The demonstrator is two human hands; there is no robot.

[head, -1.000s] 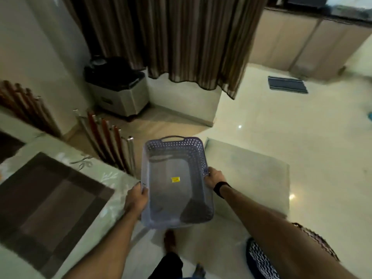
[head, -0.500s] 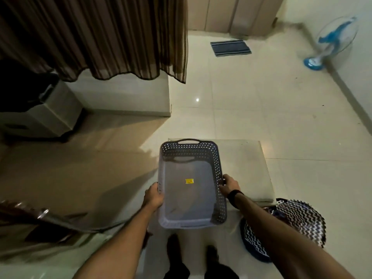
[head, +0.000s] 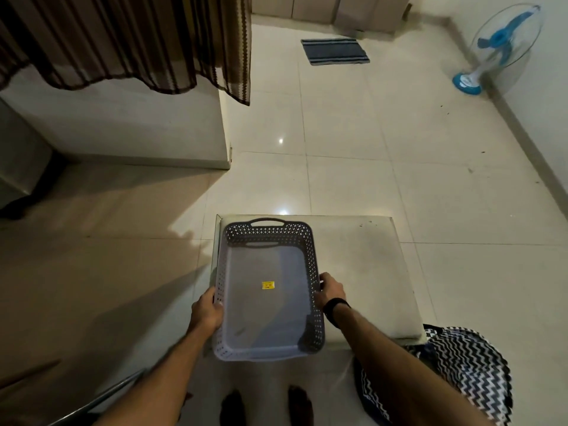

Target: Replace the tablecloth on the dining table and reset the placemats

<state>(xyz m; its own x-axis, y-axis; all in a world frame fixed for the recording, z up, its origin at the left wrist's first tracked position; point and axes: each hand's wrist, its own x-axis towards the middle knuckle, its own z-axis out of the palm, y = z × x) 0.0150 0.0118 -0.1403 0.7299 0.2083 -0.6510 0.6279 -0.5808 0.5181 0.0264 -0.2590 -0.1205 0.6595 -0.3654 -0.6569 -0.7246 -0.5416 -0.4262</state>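
Partly hidden fingers of the left hand [head: 206, 315] and right hand [head: 330, 292] are closed on the long sides of an empty grey perforated plastic basket [head: 266, 290], held above a pale rectangular cushion [head: 362, 272] on cream floor tiles [head: 353, 142]; a zigzag-patterned black-and-white fabric [head: 461, 370] at four o'clock is cut off; no tablecloth is seen.

Both hands, left [head: 206, 313] and right [head: 330, 292], are closed on the sides of the basket [head: 267, 305], above a pale pad [head: 362, 272] on the floor. A zigzag cushion [head: 461, 370] crowds the right. Bare tiles [head: 353, 164] lie open ahead; a low wall [head: 129, 127] blocks the left, a fan [head: 498, 47] stands far right.
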